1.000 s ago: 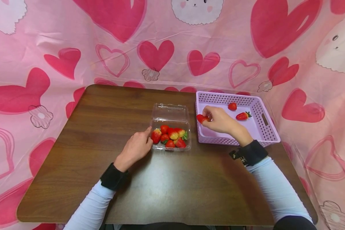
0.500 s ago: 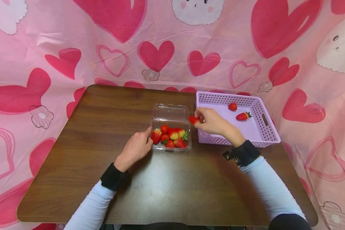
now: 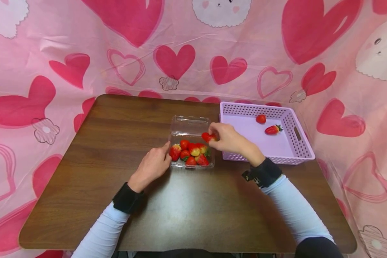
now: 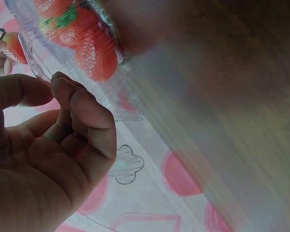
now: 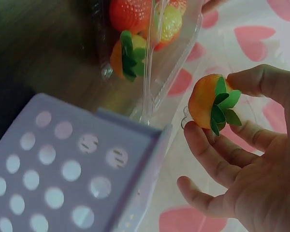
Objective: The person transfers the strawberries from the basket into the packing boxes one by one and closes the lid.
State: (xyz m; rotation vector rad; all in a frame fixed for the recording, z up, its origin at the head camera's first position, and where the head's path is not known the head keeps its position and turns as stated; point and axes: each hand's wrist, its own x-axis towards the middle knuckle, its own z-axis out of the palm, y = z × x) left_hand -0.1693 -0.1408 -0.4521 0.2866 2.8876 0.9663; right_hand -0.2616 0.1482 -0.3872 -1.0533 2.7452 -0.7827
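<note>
On the surface (image 3: pixel 132 125), clear box (image 3: pixel 191 126) of strawberries (image 3: pixel 175 153), left fingers (image 4: pixel 94 113) pinching its rim (image 4: pixel 38 70), right fingers (image 5: pixel 208 155) gripping another strawberry (image 5: pixel 202 104), basket (image 3: pixel 278 145) holding two strawberries (image 3: pixel 272 130)

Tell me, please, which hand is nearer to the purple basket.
Right: the right hand is by the left edge of the basket; the left hand is farther left, touching the clear box.

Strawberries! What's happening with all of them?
A person's right hand is holding one strawberry up by the clear box, not yet lying in it. The left hand holds the box at its left edge. Several other strawberries are in the box, its lid open, and two more strawberries lie in the purple basket.
</note>
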